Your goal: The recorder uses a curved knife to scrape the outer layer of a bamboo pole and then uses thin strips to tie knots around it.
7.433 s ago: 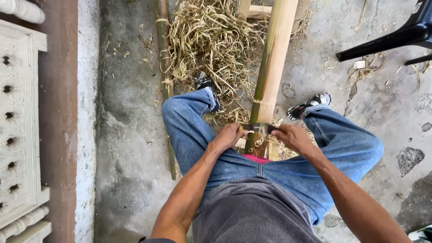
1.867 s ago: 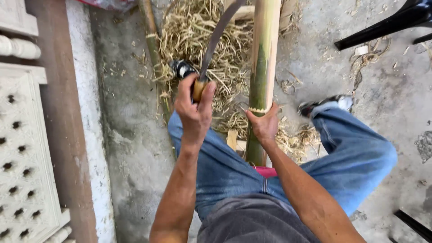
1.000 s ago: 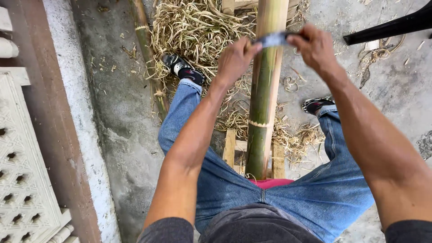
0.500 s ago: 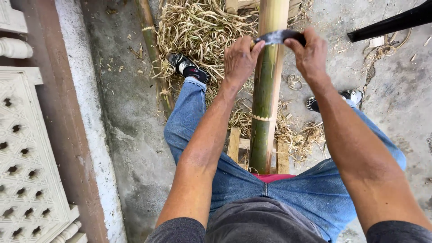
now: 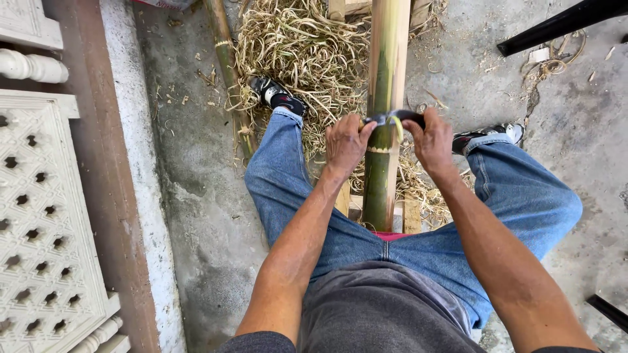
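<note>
While we sit astride thick bamboo pole (image 5: 386, 98), two hands work one curved blade (image 5: 392, 119) laid across it. Left hand (image 5: 345, 142) left of pole, grip clenched on blade end; right hand (image 5: 433, 138) right of pole, grip clenched on other end. One thin bamboo stalk (image 5: 226, 65) lies left of pole. One heap of shavings (image 5: 301, 52) behind pole. Two shoes: one (image 5: 278, 97) left, one (image 5: 490, 133) right of pole.
</note>
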